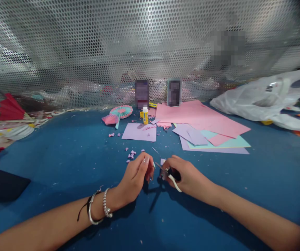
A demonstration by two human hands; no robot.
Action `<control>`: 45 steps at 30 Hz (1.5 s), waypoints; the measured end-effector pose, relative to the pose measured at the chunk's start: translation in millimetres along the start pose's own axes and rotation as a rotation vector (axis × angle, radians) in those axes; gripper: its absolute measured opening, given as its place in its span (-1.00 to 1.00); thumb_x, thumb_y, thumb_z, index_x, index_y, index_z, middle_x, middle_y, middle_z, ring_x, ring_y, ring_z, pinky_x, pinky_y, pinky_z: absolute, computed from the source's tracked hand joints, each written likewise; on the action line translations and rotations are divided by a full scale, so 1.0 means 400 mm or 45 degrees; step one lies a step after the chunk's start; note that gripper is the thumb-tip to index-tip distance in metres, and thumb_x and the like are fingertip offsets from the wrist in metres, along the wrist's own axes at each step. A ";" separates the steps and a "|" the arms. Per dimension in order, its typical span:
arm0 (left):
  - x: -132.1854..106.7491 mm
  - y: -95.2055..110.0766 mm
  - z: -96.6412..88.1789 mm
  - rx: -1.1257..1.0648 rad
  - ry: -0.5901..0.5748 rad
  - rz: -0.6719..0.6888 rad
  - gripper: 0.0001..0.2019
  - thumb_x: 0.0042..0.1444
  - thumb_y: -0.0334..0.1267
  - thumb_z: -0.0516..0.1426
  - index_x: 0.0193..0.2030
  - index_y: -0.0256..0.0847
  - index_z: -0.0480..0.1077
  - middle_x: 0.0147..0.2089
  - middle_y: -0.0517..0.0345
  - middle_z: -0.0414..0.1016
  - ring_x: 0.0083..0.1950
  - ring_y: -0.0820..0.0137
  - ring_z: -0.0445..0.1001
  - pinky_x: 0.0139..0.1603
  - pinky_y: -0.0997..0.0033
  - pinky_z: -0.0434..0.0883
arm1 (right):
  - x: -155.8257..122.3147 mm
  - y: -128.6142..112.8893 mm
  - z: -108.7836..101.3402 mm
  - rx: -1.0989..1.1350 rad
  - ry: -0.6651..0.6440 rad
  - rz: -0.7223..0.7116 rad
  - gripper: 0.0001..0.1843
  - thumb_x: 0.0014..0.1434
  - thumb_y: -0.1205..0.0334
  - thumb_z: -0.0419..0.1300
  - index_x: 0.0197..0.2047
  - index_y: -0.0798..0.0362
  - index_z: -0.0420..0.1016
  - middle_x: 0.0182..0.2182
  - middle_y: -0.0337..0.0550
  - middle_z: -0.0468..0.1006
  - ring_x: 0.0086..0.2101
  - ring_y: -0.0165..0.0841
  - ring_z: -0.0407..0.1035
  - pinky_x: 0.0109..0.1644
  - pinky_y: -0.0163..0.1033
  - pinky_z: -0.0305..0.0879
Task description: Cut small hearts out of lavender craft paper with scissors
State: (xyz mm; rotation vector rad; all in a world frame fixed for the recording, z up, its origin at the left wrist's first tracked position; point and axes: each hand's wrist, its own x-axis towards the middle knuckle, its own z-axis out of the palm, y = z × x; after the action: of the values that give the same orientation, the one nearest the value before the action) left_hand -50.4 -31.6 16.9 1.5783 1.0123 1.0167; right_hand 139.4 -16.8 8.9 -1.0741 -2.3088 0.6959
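Note:
My right hand (185, 176) is wrapped round a pair of scissors (168, 174) with white and black handles, blades pointing left over the blue table (61, 160). My left hand (136, 176) is closed in a pinch just left of the blade tips; what it pinches is too small to name. A tiny lilac paper scrap (162, 161) shows between the two hands. Small lilac cut-outs (131, 155) lie scattered just beyond my left hand. Bracelets ring my left wrist.
A lilac sheet (139, 132), a glue stick (145, 115) and paper fans (121, 112) lie further back. Pink, teal and lilac sheets (204, 122) are stacked to the right. A white plastic bag (267, 96) sits far right; a red fan (10, 108) far left. Perforated metal mesh (113, 52) closes the back.

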 end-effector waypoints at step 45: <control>0.012 -0.027 -0.003 0.265 -0.122 -0.105 -0.64 0.26 -0.09 -0.14 -0.41 -0.25 0.27 -0.51 0.23 0.34 -0.47 0.48 0.30 -0.41 0.49 0.23 | -0.012 -0.023 -0.021 0.090 0.169 -0.285 -0.68 -0.09 0.54 0.12 -0.25 0.00 0.35 -0.33 -0.20 0.47 -0.29 -0.37 0.29 -0.26 -0.31 0.27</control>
State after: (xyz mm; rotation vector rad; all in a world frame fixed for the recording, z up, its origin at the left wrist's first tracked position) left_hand -51.4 -24.6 7.5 1.7220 1.1355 0.7919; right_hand 142.4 -24.0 20.0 -0.7897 -2.2287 0.5955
